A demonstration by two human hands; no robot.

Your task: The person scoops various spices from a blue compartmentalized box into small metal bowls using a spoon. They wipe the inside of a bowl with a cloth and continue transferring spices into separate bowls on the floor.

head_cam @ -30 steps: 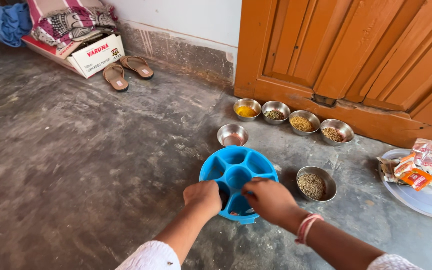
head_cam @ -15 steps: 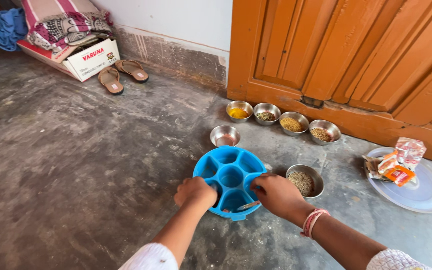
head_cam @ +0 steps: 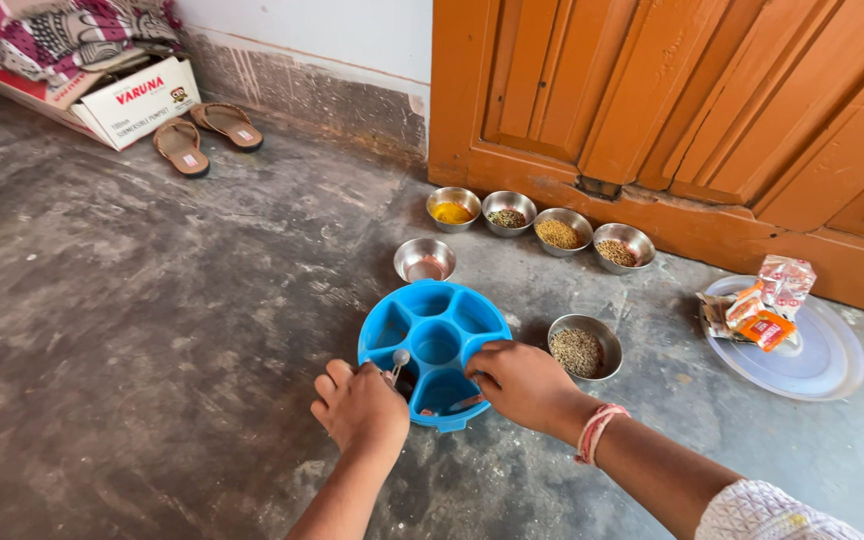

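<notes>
A round blue tray (head_cam: 434, 300) with several compartments sits on the grey floor. My left hand (head_cam: 360, 405) is at its near left rim, fingers closed on a small metal spoon (head_cam: 398, 362) that points up over the tray. My right hand (head_cam: 517, 381) grips the tray's near right rim. A second small spoon (head_cam: 457, 405) lies in the nearest compartment. A steel bowl of brown seeds (head_cam: 578, 350) stands just right of the tray, close to my right hand. An empty-looking steel bowl (head_cam: 424, 260) stands behind the tray.
Several steel bowls of spices (head_cam: 537, 228) line the foot of an orange wooden door (head_cam: 672, 110). A clear round lid (head_cam: 812, 360) with small packets (head_cam: 757, 305) lies at right. Sandals (head_cam: 197, 135) and a cardboard box (head_cam: 117, 95) under folded cloth sit at the far left wall.
My left hand has drawn back from the tray and now lifts a small spoon. My right hand shifted to the tray's right rim. The view moved right and closer.
</notes>
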